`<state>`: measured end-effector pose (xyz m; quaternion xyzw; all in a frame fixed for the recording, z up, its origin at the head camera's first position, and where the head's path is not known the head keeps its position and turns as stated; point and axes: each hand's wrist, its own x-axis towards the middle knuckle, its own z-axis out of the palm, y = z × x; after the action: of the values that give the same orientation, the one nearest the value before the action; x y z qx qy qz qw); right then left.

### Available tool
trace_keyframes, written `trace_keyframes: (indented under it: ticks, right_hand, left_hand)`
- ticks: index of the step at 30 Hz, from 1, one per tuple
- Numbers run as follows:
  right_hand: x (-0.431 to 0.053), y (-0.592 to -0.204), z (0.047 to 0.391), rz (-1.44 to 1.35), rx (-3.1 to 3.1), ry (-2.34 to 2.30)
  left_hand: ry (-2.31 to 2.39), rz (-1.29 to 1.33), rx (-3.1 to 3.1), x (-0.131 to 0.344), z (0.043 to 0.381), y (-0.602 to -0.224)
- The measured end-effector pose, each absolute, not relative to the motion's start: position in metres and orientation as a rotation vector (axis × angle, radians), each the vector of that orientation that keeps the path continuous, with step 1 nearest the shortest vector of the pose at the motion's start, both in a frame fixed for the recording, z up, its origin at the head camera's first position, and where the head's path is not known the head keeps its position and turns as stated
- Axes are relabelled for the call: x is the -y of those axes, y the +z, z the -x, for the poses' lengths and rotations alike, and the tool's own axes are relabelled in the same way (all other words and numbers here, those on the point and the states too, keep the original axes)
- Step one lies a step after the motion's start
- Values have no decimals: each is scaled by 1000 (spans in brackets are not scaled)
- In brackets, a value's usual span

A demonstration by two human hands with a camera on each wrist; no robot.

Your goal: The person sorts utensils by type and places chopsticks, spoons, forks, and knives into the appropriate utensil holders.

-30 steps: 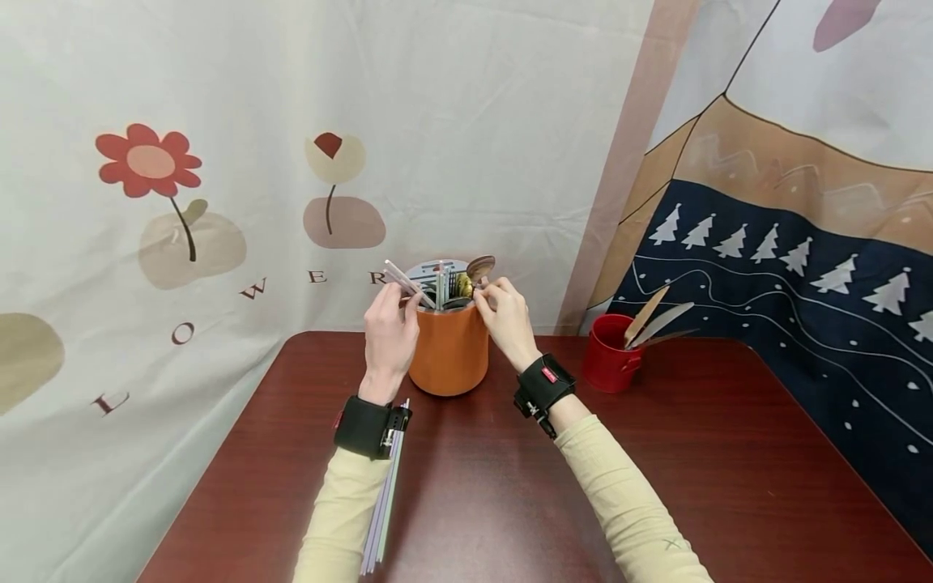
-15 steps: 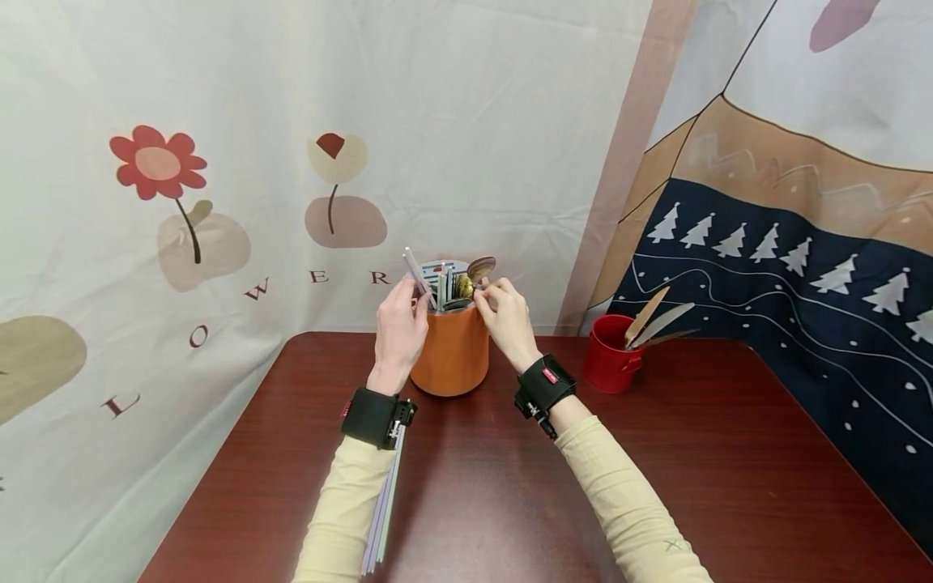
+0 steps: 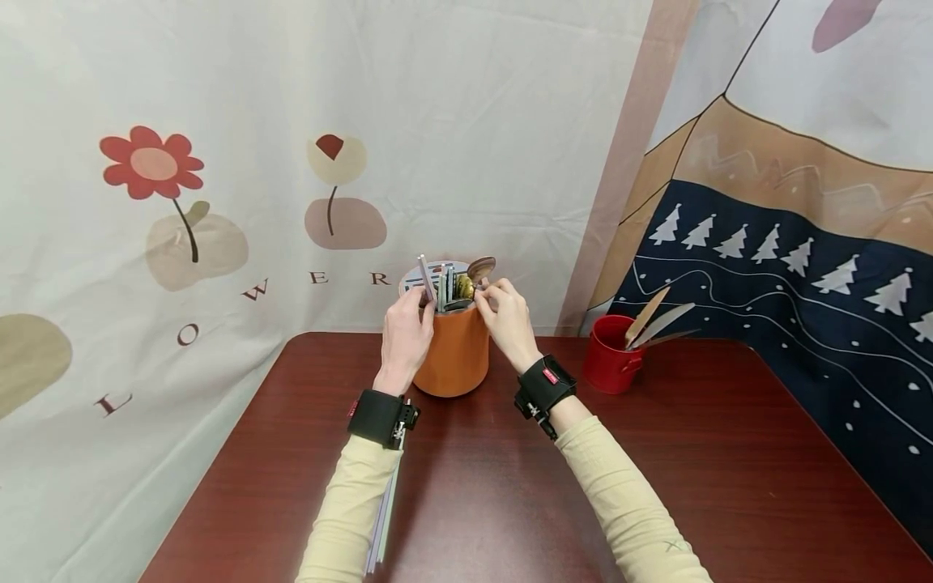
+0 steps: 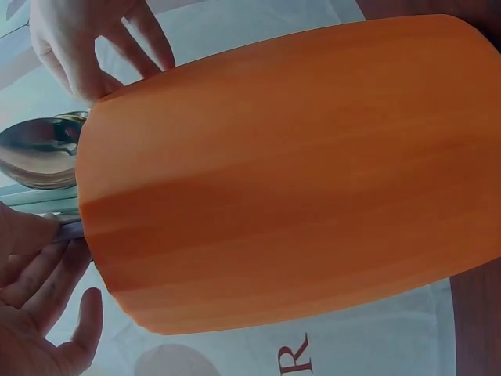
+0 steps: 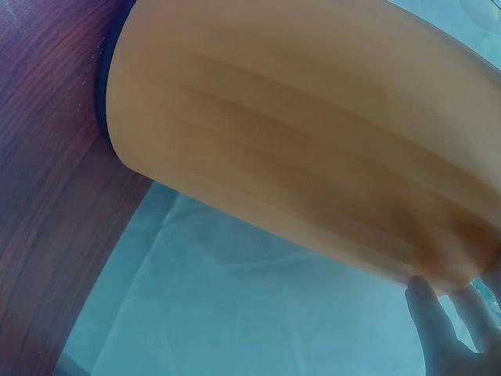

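Observation:
An orange canister (image 3: 453, 356) stands upright on the table, packed with spoons and straws. My left hand (image 3: 406, 334) pinches a pale purple straw (image 3: 426, 277) at the canister's left rim; its lower end is hidden inside. Beside it, pale green straws (image 4: 35, 205) stand in the canister. My right hand (image 3: 506, 320) holds the right side of the rim between thumb and fingers, close to a metal spoon (image 3: 482, 268) sticking up. In the right wrist view, fingertips (image 5: 423, 301) lie against the outside of the canister near its mouth.
More purple and green straws (image 3: 383, 522) lie on the dark red table (image 3: 496, 486) under my left forearm. A red bucket (image 3: 609, 356) stands to the right with several knives (image 3: 665, 324) leaning in it. A printed curtain (image 3: 496, 146) hangs directly behind.
My left hand has moved slightly right and swung the straw from a leftward slant to nearly upright, its top now lower. My right hand stays at the rim.

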<state>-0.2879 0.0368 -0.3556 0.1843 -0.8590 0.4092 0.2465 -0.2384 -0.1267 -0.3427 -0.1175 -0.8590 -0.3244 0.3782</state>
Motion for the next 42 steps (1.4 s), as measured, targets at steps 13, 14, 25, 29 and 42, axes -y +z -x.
trace_keyframes:
  ticks: [13,14,25,29,42]
  right_hand:
    - [-38,-356,287,-517,2342,1133]
    - [-38,-356,288,-520,2340,1141]
    - [-39,-356,288,-517,2347,1149]
    - [-38,-356,288,-521,2346,1151]
    - [-38,-356,291,-522,2347,1137]
  left_hand:
    - [-664,246,2248,126,240,-351]
    - [-656,249,2246,126,240,-351]
    - [-685,266,2280,127,236,-358]
    - [-734,261,2253,127,233,-362]
    - [-841,195,2157,135,214,-382]
